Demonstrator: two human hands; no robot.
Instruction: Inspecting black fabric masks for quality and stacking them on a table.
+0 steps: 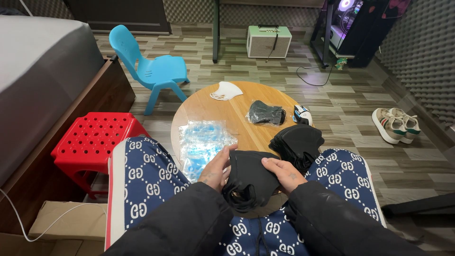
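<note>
Head camera is looking down over the person's lap at a small round wooden table [237, 118]. Both hands are gripping one black face mask [251, 178] held between the knees at the table's near edge — the left hand [217, 167] is pinching its left side, the right hand [283, 171] is closed over its right side, thumbs on top. The hands are standing apart, the mask spanning the gap. Its ear loops are hanging below, bunched; whether more than one mask is in the grip cannot be told.

Work status, as judged from the layout: one black mask in a sealed clear bag [266, 114] is lying near the middle of the table, which suggests at least one item is already packed. A stack of loose black masks [297, 141] is sitting just beside the right hand, seemingly still waiting. A pile of empty clear plastic bags [204, 142] is lying by the left hand — the supply looks ample. The held mask is not yet in any bag.

Also present: a white mask [226, 90] at the far edge, and a small white and black object [302, 114], kind unclear, right of the bagged mask.
</note>
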